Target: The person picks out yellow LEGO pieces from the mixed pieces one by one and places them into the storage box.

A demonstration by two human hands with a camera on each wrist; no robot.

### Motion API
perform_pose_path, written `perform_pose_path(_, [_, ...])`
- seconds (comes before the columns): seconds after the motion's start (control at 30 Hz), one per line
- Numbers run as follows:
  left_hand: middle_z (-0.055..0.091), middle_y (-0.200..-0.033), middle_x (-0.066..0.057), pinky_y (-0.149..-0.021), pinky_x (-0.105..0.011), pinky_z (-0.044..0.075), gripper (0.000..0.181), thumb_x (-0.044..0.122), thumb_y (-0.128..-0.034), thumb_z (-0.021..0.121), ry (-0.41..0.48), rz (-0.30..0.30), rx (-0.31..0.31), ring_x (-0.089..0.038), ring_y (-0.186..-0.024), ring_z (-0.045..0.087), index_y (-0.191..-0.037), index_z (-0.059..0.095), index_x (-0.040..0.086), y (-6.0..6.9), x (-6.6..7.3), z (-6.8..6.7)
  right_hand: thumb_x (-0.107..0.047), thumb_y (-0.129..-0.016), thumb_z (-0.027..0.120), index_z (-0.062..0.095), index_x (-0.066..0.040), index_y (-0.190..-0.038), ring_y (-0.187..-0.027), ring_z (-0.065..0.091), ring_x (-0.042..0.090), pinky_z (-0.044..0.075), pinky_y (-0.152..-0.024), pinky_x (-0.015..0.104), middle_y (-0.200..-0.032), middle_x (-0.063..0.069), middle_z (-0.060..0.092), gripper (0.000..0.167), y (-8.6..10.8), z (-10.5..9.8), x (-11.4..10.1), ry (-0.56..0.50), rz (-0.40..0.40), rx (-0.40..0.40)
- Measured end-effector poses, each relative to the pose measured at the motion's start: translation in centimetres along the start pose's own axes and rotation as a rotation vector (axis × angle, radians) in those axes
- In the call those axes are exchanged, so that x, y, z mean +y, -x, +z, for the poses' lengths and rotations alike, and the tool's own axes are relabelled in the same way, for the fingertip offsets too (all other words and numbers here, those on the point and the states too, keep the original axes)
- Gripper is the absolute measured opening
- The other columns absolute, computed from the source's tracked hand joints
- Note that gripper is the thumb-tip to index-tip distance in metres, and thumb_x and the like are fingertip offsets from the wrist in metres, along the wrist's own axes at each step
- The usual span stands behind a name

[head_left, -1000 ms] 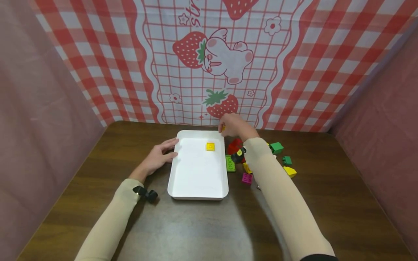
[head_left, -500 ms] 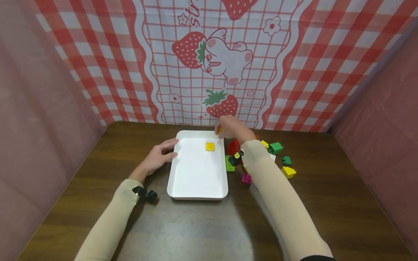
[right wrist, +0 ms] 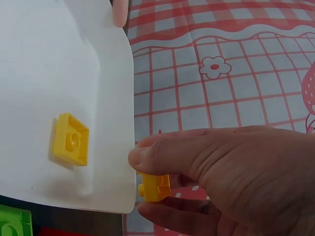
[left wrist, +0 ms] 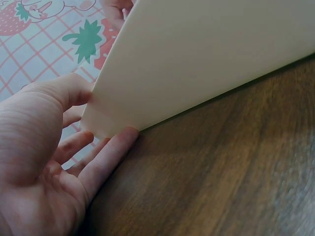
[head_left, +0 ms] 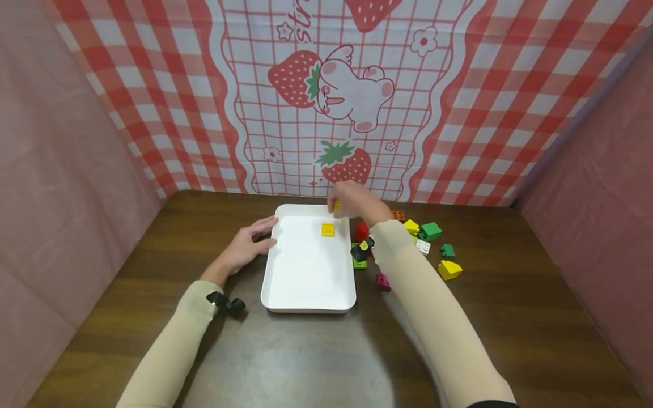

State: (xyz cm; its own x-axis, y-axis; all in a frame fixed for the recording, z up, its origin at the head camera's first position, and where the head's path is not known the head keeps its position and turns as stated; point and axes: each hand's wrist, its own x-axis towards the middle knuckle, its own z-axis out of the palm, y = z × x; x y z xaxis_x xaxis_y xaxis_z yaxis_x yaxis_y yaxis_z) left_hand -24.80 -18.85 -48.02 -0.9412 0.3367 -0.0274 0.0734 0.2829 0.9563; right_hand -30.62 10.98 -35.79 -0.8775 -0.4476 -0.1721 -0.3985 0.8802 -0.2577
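Note:
My right hand [head_left: 355, 200] pinches a small yellow toy brick [right wrist: 155, 187] between thumb and fingers, above the far right corner of a white tray [head_left: 308, 277]. In the right wrist view the brick is just outside the tray's rim, partly covered by the fingers. Another yellow toy brick [right wrist: 72, 139], square with a round hollow stud underneath, lies upside down inside the tray. My left hand [head_left: 247, 245] is at the tray's left side; its fingertips touch the outer wall, with the thumb apart from the other fingers.
Right of the tray lie several loose toy bricks: green [head_left: 431, 231], small dark green [head_left: 447, 250], yellow [head_left: 449, 270], white [head_left: 423, 246], orange [head_left: 398, 215] and magenta [head_left: 383, 281]. My right forearm hides part of the pile. A strawberry-patterned cloth [head_left: 326, 113] hangs behind the table.
My right hand, with the yellow brick, has moved left and slightly down, to over the tray's far right corner. My left hand stays at the tray's side.

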Motion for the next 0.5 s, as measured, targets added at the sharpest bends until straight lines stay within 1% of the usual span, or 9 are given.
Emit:
perform_pose_path(0.13, [0.029,-0.187,-0.02,-0.1,-0.026,0.068,0.065,0.006,-0.112,0.068,0.0,0.001,-0.001,-0.047,-0.165,0.042,-0.172,0.043,0.004,0.0,0.1,0.0,-0.008,-0.103,0.083,0.086,-0.007,-0.115,-0.114,0.068,0.031,0.067,-0.108,0.043,-0.131,0.009,0.081,0.013,0.0,0.1,-0.3,-0.001,0.007,-0.012])
perform_pose_path(0.27, [0.029,-0.187,-0.02,-0.1,-0.026,0.068,0.064,0.005,-0.1119,0.068,0.003,-0.002,-0.001,-0.047,-0.165,0.042,-0.171,0.043,0.004,0.0,0.1,0.0,-0.008,-0.102,0.083,0.086,-0.008,-0.116,-0.117,0.068,0.03,0.065,-0.111,0.044,-0.132,0.008,0.08,0.014,0.0,0.1,-0.6,-0.002,-0.002,-0.008])
perform_pose_path(0.5, [0.028,-0.187,-0.019,-0.099,-0.024,0.067,0.065,0.004,-0.1117,0.068,0.017,-0.003,-0.003,-0.047,-0.164,0.043,-0.172,0.043,0.003,0.0,0.0,0.0,-0.008,-0.102,0.084,0.086,-0.009,-0.115,-0.118,0.069,0.029,0.066,-0.11,0.043,-0.133,0.008,0.08,0.014,0.0,0.2,-1.2,0.0,-0.016,-0.005])
